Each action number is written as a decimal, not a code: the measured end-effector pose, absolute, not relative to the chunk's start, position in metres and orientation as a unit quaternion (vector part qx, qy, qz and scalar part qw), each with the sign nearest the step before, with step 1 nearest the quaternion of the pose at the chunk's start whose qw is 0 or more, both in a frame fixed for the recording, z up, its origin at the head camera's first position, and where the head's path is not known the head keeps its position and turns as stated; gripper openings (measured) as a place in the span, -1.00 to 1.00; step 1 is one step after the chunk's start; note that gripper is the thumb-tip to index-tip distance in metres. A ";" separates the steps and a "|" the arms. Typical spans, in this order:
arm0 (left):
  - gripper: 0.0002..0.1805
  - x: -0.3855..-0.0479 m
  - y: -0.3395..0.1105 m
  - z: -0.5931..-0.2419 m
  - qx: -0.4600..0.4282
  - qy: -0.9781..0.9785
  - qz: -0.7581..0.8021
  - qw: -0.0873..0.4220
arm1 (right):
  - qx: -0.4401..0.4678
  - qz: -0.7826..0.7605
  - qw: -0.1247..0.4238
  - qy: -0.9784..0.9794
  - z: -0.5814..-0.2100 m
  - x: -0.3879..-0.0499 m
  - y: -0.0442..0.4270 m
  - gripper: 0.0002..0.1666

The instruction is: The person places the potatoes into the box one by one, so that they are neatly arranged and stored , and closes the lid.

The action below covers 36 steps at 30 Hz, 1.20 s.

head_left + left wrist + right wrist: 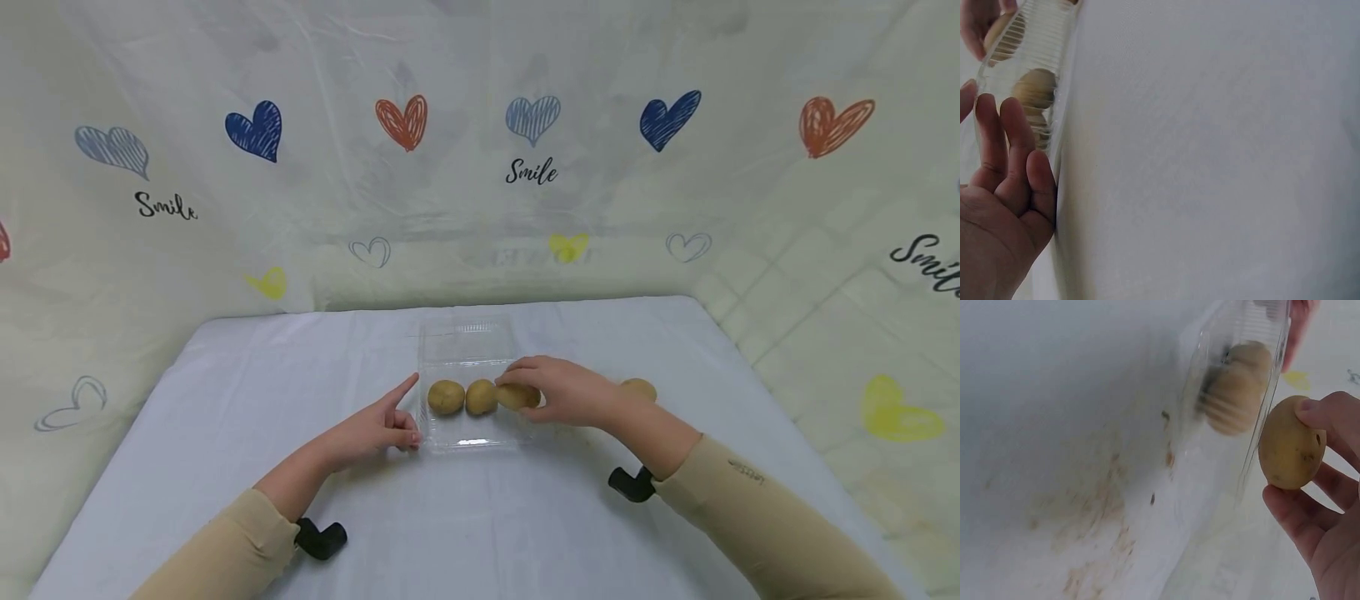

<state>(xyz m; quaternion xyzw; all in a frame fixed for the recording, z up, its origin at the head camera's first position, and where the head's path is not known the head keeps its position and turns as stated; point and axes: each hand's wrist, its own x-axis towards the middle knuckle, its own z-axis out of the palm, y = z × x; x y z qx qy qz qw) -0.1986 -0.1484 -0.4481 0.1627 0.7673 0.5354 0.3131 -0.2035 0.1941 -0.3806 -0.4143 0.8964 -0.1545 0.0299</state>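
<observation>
A clear plastic clamshell container (468,437) lies on the table with its lid folded back. Two potatoes (446,397) (482,397) sit side by side in its base. My right hand (566,390) grips another potato (1291,447) between thumb and fingers, over the container's right side; in the right wrist view it shows beside the clear wall. At the container's left edge my left hand (375,429) stretches out its index finger, the others bent. Its fingertips (986,103) touch the ribbed wall in the left wrist view.
Partly hidden behind my right forearm, one more potato (639,388) lies on the white-covered table (465,517). Brown dirt specks (1113,487) mark the cloth right of the container. A curtain (465,200) printed with hearts hangs behind.
</observation>
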 end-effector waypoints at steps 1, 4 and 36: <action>0.08 -0.199 -0.148 -0.448 0.164 0.766 0.536 0.313 | -0.415 -0.154 0.038 0.896 -0.381 -0.204 0.190 -0.49; 0.09 -0.200 -0.149 -0.449 0.163 0.764 0.538 0.315 | -0.412 -0.152 0.068 0.896 -0.381 -0.206 0.177 -0.48; 0.05 -0.197 -0.146 -0.446 0.150 0.768 0.537 0.315 | -0.399 -0.062 0.187 0.896 -0.390 -0.207 0.135 -0.56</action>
